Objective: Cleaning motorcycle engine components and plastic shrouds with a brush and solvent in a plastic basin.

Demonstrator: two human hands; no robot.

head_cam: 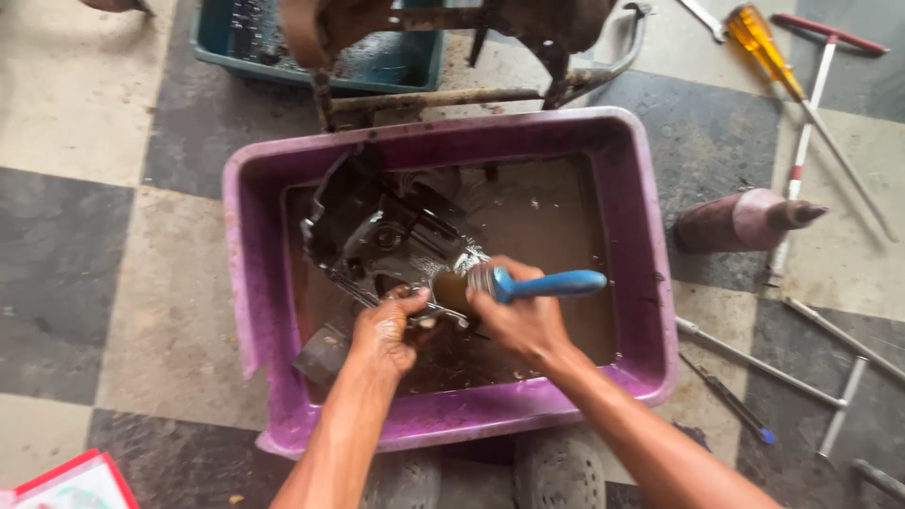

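A purple plastic tub holds dirty brown liquid and a dark metal engine part that leans against its left side. My left hand grips the lower edge of that engine part. My right hand holds a paintbrush with a blue handle, its bristles pressed against the part near my left hand. Both forearms reach in from the bottom of the view.
A teal crate and a rusty metal frame stand behind the tub. Right of it lie a capped maroon bottle, a yellow-handled screwdriver, long rods and T-handle wrenches. A red-edged card sits bottom left.
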